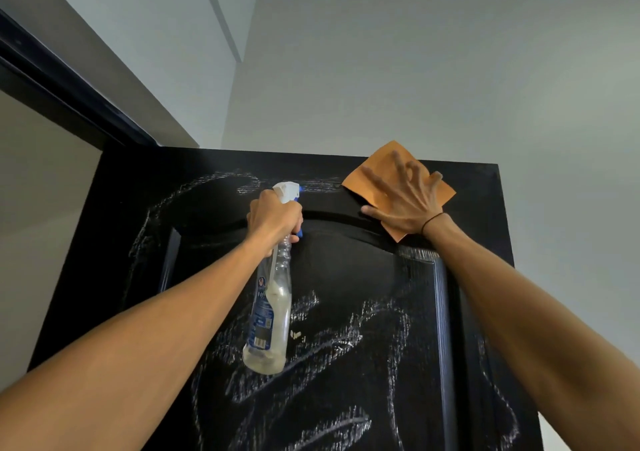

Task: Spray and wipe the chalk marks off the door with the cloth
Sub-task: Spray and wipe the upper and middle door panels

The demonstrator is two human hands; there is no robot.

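Head view, tilted upward (close), facing door [346,295] top

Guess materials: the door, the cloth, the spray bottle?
Door: probably wood painted glossy black; raised moulded panel, faint grain under the chalk marks.
Orange cloth: thin, matte, lies flat under the right hand; could be microfibre or synthetic chamois.
Spray bottle: clear plastic, printed label, white and blue plastic trigger head, gripped by the left hand.

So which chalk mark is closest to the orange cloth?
The short streak along the door's top edge, just left of the cloth under the right hand. The other scribbles sit lower on the panel.
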